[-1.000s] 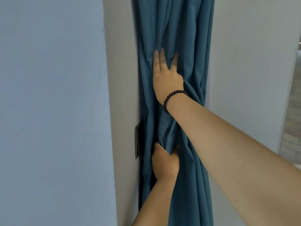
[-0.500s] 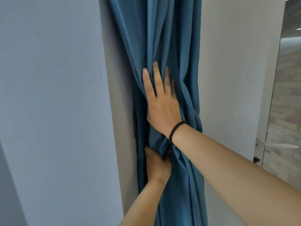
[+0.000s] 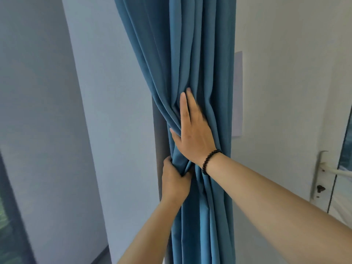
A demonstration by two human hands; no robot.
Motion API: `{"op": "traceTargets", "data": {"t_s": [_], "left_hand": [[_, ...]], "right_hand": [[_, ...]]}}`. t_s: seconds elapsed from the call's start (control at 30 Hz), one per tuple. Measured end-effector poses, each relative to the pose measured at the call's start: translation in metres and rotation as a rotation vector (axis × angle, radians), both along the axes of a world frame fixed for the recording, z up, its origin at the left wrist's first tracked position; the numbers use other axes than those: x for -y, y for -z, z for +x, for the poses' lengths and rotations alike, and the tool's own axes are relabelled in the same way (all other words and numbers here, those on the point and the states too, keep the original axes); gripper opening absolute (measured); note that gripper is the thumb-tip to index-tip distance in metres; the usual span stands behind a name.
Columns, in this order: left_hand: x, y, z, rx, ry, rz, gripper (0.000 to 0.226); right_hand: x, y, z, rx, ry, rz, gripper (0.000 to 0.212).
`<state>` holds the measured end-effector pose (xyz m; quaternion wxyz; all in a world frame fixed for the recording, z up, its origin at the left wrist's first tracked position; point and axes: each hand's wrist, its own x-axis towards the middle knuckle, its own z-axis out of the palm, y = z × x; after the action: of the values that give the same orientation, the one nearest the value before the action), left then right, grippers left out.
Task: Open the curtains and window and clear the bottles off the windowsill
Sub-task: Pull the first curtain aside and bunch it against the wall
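The curtain hangs gathered into a tight column against the wall. My left hand is fisted around its folds at the curtain's waist, pinching the bunch so it cannot spread. My right hand, just above the left, lies flat with fingers extended, pressing the pleats in to keep them compact. I judge the curtain step nearly finished. Right of the curtain is a handle. Windowsill and bottles: not in view.
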<state>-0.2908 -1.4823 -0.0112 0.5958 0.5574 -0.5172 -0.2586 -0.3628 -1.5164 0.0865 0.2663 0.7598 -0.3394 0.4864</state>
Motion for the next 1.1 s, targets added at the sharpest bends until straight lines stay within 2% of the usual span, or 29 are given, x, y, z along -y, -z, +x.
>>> {"op": "traceTargets", "data": {"t_s": [0.13, 0.23, 0.4, 0.6, 0.7, 0.83, 0.97, 1.03, 1.1], "left_hand": [[-0.041, -0.010, 0.006, 0.033, -0.042, -0.028, 0.052], [-0.068, -0.013, 0.011, 0.052, -0.056, -0.013, 0.066], [-0.103, -0.017, 0.021, 0.137, -0.099, -0.020, 0.060], [-0.146, -0.014, 0.043, 0.169, -0.140, 0.014, 0.060], [-0.168, -0.011, 0.062, 0.173, -0.153, 0.003, 0.069], [-0.199, -0.011, 0.087, 0.151, -0.164, 0.013, 0.070], [-0.234, -0.011, 0.114, 0.145, -0.167, 0.031, 0.073], [-0.256, -0.012, 0.129, 0.162, -0.162, 0.033, 0.068], [-0.275, -0.012, 0.141, 0.212, -0.179, 0.038, 0.053]], "right_hand": [[-0.035, 0.004, 0.005, 0.040, -0.117, 0.022, 0.094], [-0.063, 0.003, 0.013, 0.068, -0.175, 0.054, 0.099], [-0.104, -0.009, 0.030, 0.149, -0.226, 0.058, 0.102], [-0.155, -0.024, 0.062, 0.245, -0.129, 0.001, 0.098], [-0.182, -0.035, 0.078, 0.236, -0.073, -0.061, 0.096], [-0.210, -0.043, 0.100, 0.198, -0.015, -0.157, 0.088], [-0.240, -0.042, 0.124, 0.146, -0.006, -0.158, 0.078], [-0.254, -0.039, 0.139, 0.110, -0.044, -0.203, 0.065], [-0.263, -0.035, 0.151, 0.115, -0.199, -0.298, 0.039]]}}
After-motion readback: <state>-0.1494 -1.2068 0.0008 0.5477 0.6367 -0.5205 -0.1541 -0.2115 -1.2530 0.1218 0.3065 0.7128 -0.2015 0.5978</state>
